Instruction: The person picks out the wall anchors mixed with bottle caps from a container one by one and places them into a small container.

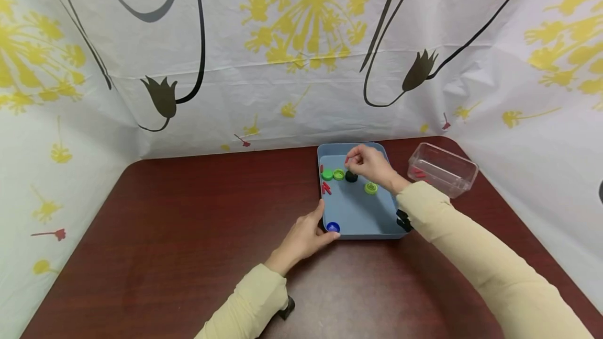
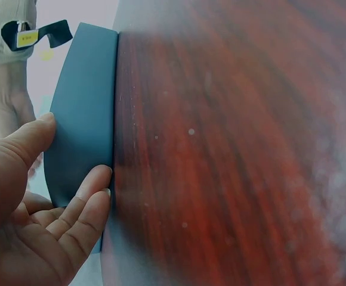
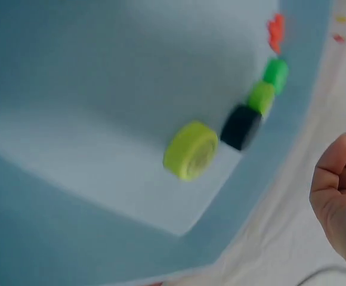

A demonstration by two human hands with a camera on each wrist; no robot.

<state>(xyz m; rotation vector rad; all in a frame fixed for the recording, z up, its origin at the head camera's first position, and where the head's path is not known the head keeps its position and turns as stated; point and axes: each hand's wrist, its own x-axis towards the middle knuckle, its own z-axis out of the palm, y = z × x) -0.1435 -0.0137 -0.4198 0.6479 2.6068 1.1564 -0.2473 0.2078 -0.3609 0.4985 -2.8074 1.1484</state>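
A blue tray (image 1: 363, 218) lies on the table, and my left hand (image 1: 301, 234) holds its near left corner. In the left wrist view, the left thumb (image 2: 39, 134) is at the tray's rim and curled fingers lie against the outer wall. Over the tray's far part, my right hand (image 1: 369, 164) pinches a small red piece (image 1: 347, 160). Under it stands a black cap (image 1: 351, 176), beside a lime-green cap (image 1: 338, 174) and a green cap (image 1: 327, 174). Another lime cap (image 3: 191, 151) sits apart from this row. A blue cap (image 1: 333, 227) is by the left hand.
Several red pieces (image 1: 326, 188) lie along the tray's left wall. Right of the tray, a clear plastic box (image 1: 443, 169) holds a few red pieces (image 1: 418, 172). Patterned white cloth (image 1: 226, 56) hangs behind and beside the dark wooden table (image 1: 188, 234).
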